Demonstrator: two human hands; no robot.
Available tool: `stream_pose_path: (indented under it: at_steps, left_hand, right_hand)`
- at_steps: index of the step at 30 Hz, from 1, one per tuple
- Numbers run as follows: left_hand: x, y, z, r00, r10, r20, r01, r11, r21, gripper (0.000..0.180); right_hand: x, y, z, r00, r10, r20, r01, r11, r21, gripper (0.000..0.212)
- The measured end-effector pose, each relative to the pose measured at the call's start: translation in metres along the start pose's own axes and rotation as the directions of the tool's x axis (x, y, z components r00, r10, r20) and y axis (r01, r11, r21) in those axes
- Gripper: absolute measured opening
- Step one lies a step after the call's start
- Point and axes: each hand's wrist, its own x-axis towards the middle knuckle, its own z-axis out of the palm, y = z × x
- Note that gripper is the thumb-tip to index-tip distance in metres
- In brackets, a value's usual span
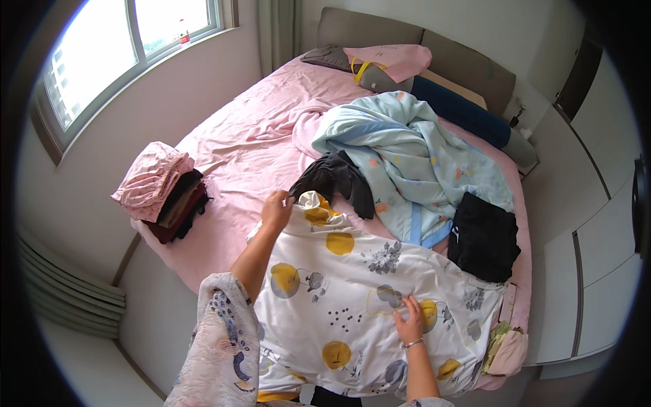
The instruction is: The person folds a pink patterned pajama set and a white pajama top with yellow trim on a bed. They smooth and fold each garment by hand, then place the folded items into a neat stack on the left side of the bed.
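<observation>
A large white cloth [369, 298] printed with yellow and grey fruit shapes is spread over the near part of the bed. At its far left corner, beside a bunched end, my left hand [277, 210] is closed, its fingers apparently pinching the edge. That hand also sits against a crumpled dark grey garment [332, 180]. My right hand [409, 320] rests palm down on the printed cloth, right of the middle, with fingers spread. Some creases cross the cloth, and its near edge hangs toward me.
A pale blue quilt [413, 163] lies heaped behind the cloth on the pink bed sheet [237, 136]. Folded black clothing [485, 237] is at the right. Stacked folded clothes [159, 190] stand at the left edge. Cabinets [553, 271] line the right side; a window [129, 54] is at left.
</observation>
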Motion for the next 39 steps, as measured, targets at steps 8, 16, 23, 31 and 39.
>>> stream_pose_path:
  at_steps: [8,16,23,31,39]
  left_hand:
    - [0.016,0.054,0.041,0.969,-0.097,0.227,0.091,0.995,0.039,0.023]
    - [-0.078,0.038,-0.051,0.848,0.152,0.508,0.359,0.541,-0.761,0.014]
    - [-0.181,-0.005,-0.070,0.938,-0.132,0.322,0.183,0.974,-0.135,0.019]
    - [-0.176,0.053,-0.030,0.989,-0.010,0.149,-0.014,0.987,0.158,0.028]
    - [-0.171,0.005,-0.018,0.959,-0.130,0.250,0.182,0.963,-0.199,0.022]
  right_hand:
    - [-0.002,0.014,0.009,1.000,-0.014,-0.009,0.014,1.000,0.022,0.043]
    - [-0.002,0.010,0.009,1.000,-0.008,-0.009,0.008,0.999,-0.035,0.039]
    - [0.005,0.018,0.015,0.997,0.070,-0.016,-0.070,0.997,0.046,0.032]
    - [0.008,-0.042,0.027,0.995,0.065,-0.081,-0.058,0.995,0.081,0.017]
    - [0.068,-0.129,0.067,0.998,-0.032,0.055,0.018,0.971,0.238,0.016]
